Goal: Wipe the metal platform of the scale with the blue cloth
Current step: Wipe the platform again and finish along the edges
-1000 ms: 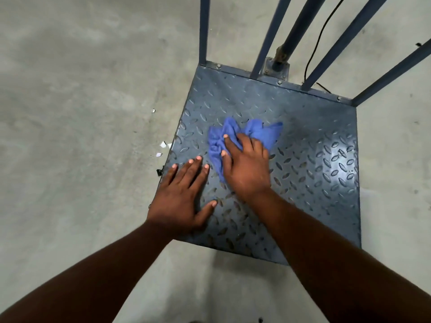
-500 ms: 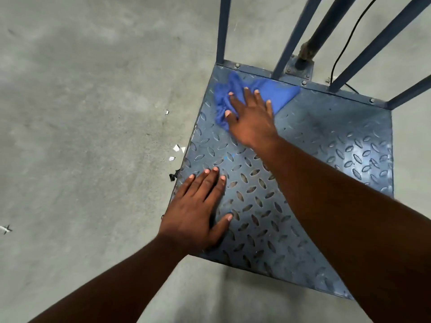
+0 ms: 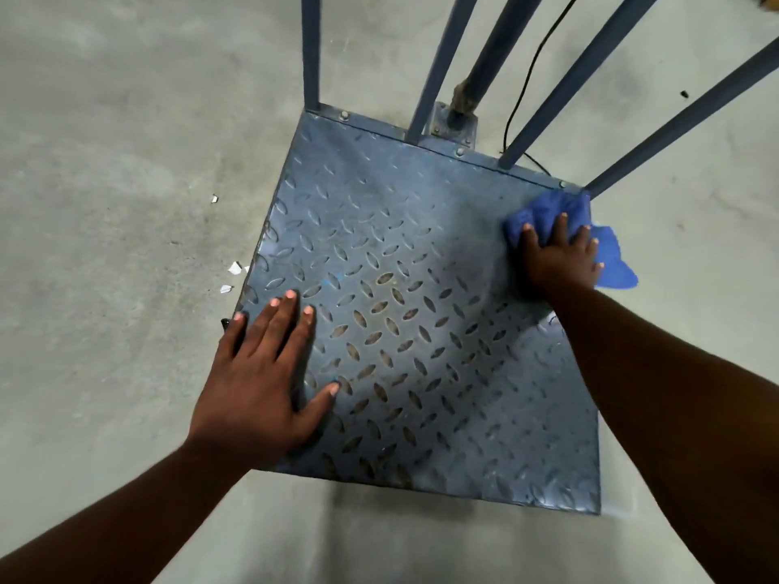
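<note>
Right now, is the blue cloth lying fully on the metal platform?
No, the blue cloth under the right hand hangs past the far right edge of the metal platform, over the floor.

1. The concrete floor (image 3: 118, 170) is grey, with faint darker stains, and it fills most of the view.
2. Some small white scraps (image 3: 234, 268) lie on the floor in the left half of the view; one more white scrap (image 3: 214, 198) lies a little farther up.
3. A thin black cable (image 3: 532, 71) runs over the floor at the top, and it curves downward.
4. A small dark speck (image 3: 683, 94) lies on the floor near the right edge.
5. A small black object (image 3: 224, 322) lies on the floor below the white scraps; what it is cannot be told.
</note>
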Demonstrator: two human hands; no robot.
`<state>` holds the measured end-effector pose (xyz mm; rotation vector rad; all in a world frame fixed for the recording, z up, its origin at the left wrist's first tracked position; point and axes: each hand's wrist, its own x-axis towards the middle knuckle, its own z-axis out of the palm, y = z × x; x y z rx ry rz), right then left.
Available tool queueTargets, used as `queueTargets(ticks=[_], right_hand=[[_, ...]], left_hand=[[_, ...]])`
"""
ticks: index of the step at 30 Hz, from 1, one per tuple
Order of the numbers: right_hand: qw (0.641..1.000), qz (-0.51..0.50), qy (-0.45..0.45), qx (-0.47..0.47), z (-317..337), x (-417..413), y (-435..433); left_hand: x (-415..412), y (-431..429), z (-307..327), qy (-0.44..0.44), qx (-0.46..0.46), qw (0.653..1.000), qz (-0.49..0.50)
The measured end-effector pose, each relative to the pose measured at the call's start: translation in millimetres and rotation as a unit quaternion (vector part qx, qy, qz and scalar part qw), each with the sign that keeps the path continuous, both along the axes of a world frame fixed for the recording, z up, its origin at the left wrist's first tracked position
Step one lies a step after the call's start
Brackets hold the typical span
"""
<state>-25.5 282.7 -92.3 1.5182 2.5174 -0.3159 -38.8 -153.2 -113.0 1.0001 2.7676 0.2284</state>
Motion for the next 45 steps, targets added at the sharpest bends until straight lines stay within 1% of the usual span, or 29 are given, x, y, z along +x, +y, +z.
queueTargets(ticks=[2, 3, 4, 6, 7, 9, 10, 11, 12, 13, 15, 17, 19, 21, 23, 26, 29, 31, 33, 34, 35, 38, 40, 42, 45], right_hand=[[1.000, -0.026, 0.000, 0.008, 2, 5, 6], [1.000, -0.010, 0.004, 0.012, 1, 0, 1], [0.999, 0.028, 0.014, 0.014, 0, -8, -9], [0.987, 0.152, 0.045, 0.013, 0, -30, -47], [0.972, 0.228, 0.060, 0.015, -3, -43, -73], [0.927, 0.369, 0.065, 0.015, -7, -64, -127], [0.908, 0.413, 0.063, 0.008, -9, -71, -146], [0.899, 0.434, 0.061, -0.003, -10, -74, -152], [0.898, 0.435, 0.062, -0.011, -9, -74, -148], [0.907, 0.417, 0.066, -0.009, -10, -71, -134], [0.941, 0.333, 0.059, 0.006, -10, -63, -88], [0.972, 0.233, 0.023, -0.009, -8, -45, -31], [0.985, 0.173, 0.000, -0.017, -3, -15, 11], [0.986, 0.164, 0.004, -0.007, -3, 21, 24], [0.979, 0.201, 0.022, 0.022, -8, 68, 10], [0.956, 0.290, 0.037, 0.017, -9, 154, -29], [0.922, 0.386, 0.023, 0.021, -3, 246, -68], [0.909, 0.417, 0.001, 0.027, -2, 294, -87], [0.904, 0.426, -0.022, 0.036, -2, 315, -93], [0.897, 0.439, -0.037, 0.036, -2, 317, -92], [0.883, 0.465, -0.051, 0.034, -2, 314, -89], [0.802, 0.592, -0.071, 0.039, -2, 295, -81], [0.759, 0.646, -0.064, 0.044, -4, 275, -88], [0.735, 0.676, -0.034, 0.039, -10, 251, -112], [0.717, 0.696, 0.015, 0.030, -18, 205, -172]], left_hand=[[0, 0, -1, 0.006, -0.001, 1.000, -0.001], [1, 0, -2, 0.009, -0.002, 1.000, -0.002], [1, 0, -3, 0.011, -0.002, 1.000, -0.003], [0, 0, -2, 0.014, -0.007, 1.000, -0.009], [0, 0, -2, 0.018, -0.003, 1.000, -0.008], [0, 2, -2, 0.027, 0.012, 1.000, -0.004], [0, 3, -1, 0.032, 0.017, 0.999, -0.002], [1, 4, -1, 0.037, 0.024, 0.999, 0.000], [2, 5, 0, 0.042, 0.033, 0.999, 0.003], [2, 6, 0, 0.045, 0.042, 0.998, 0.006], [3, 7, 2, 0.046, 0.045, 0.998, 0.005], [3, 7, 1, 0.045, 0.046, 0.998, 0.006], [3, 7, -1, 0.045, 0.046, 0.998, 0.005], [2, 7, -1, 0.044, 0.042, 0.998, 0.005], [3, 7, 0, 0.042, 0.034, 0.999, 0.004], [4, 7, 2, 0.039, 0.042, 0.998, 0.011], [4, 8, 2, 0.041, 0.040, 0.998, 0.012], [5, 9, 2, 0.042, 0.041, 0.998, 0.009], [5, 9, 1, 0.045, 0.042, 0.998, 0.007], [5, 8, 0, 0.047, 0.045, 0.998, 0.008], [5, 8, 0, 0.051, 0.047, 0.998, 0.007], [4, 7, -1, 0.059, 0.046, 0.997, 0.002], [5, 7, -2, 0.060, 0.045, 0.997, 0.001], [5, 7, -2, 0.063, 0.049, 0.997, 0.003], [6, 7, -2, 0.068, 0.056, 0.996, 0.004]])
